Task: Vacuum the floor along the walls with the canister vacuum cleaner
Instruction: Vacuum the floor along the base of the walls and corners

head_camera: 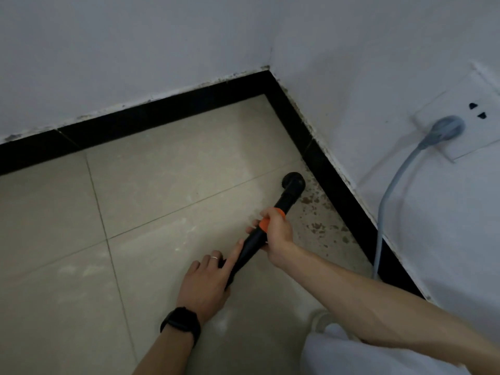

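A black vacuum wand (251,244) with an orange ring runs up to a round black nozzle (293,182), which sits on the beige tiled floor (167,185) close to the black skirting (338,185) of the right wall. My right hand (276,231) grips the wand at the orange ring. My left hand (208,280) holds the wand's lower end, fingers wrapped round it, index finger lying along the tube. Brown dirt specks (319,226) lie on the floor beside the nozzle, along the skirting. The canister is out of view.
Two white walls meet in a corner (267,69) with black skirting along both. A grey plug (446,129) sits in a wall socket on the right; its grey cord (384,207) hangs down to the floor. My knee in white cloth (351,355) is at the bottom right.
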A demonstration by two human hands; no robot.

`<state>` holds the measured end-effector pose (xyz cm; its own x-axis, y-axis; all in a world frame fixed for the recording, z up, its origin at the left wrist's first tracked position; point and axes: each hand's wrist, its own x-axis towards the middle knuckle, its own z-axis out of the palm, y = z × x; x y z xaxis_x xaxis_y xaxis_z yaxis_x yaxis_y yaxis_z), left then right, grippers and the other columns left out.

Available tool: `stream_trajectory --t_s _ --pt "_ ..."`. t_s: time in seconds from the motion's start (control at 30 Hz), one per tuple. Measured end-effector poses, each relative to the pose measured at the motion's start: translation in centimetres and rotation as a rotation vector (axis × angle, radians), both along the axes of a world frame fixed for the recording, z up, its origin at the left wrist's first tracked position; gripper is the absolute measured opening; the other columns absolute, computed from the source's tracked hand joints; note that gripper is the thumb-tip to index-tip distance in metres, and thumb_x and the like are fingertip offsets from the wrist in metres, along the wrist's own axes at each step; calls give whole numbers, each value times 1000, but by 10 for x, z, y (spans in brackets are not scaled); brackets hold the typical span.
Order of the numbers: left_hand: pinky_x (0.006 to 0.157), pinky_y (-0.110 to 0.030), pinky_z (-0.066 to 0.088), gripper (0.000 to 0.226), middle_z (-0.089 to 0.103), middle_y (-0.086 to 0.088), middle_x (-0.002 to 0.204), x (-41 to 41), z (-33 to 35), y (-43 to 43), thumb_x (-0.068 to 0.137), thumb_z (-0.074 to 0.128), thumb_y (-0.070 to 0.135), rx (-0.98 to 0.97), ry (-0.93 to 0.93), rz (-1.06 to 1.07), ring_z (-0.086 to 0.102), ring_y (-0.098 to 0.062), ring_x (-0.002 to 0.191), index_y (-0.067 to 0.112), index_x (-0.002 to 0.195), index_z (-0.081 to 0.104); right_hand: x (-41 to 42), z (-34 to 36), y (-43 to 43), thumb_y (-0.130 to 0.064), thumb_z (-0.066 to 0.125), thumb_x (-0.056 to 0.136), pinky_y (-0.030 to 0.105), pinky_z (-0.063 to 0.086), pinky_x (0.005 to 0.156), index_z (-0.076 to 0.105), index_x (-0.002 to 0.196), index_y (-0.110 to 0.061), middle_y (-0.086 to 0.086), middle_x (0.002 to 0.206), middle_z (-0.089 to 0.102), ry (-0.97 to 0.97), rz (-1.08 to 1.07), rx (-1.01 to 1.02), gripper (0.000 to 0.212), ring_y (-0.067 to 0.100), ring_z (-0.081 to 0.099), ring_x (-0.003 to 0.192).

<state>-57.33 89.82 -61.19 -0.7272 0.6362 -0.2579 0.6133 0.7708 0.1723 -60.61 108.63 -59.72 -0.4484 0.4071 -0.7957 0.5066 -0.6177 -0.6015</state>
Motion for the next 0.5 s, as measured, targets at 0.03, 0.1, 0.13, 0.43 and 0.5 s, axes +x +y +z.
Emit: stream_trajectory --t_s 0.03,0.1,0.13,0.43,0.5 --pt "56 -36 46 117 59 -10 90 -2 -1 6 57 83 23 3 29 8 56 -29 66 22 156 21 -2 2 5 -11 58 90 30 56 57 58 87 -10 10 71 61 7 -18 -21 4 26 63 59" --pt "56 -39 44 118 59 -14 89 -5 -3 16 58 83 14 7 77 3 54 -32 65 22 157 18 -5 2 13 -12 58 90 32 55 59 56 85 -11 9 67 59 17 -45 -37 5 25 61 57" --pt "57 -39 43 118 59 -16 88 -5 -3 20 59 83 11 6 97 -7 54 -32 65 21 157 17 -6 1 15 -12 57 89 33 54 61 56 84 -11 9 65 58 20 -55 -37 6 25 59 56" --pt "57 -41 43 110 60 -20 88 -8 -18 42 66 80 8 14 156 -18 53 -33 65 17 156 18 -19 -11 26 -13 59 86 44 54 68 56 79 -11 8 60 58 1 -44 63 8 26 60 51" --pt "57 -42 43 112 60 -20 89 -11 -20 43 65 80 8 20 146 -19 53 -33 65 17 156 17 -21 -14 28 -13 59 87 46 55 70 57 80 -11 8 59 59 0 -45 87 8 26 61 52"
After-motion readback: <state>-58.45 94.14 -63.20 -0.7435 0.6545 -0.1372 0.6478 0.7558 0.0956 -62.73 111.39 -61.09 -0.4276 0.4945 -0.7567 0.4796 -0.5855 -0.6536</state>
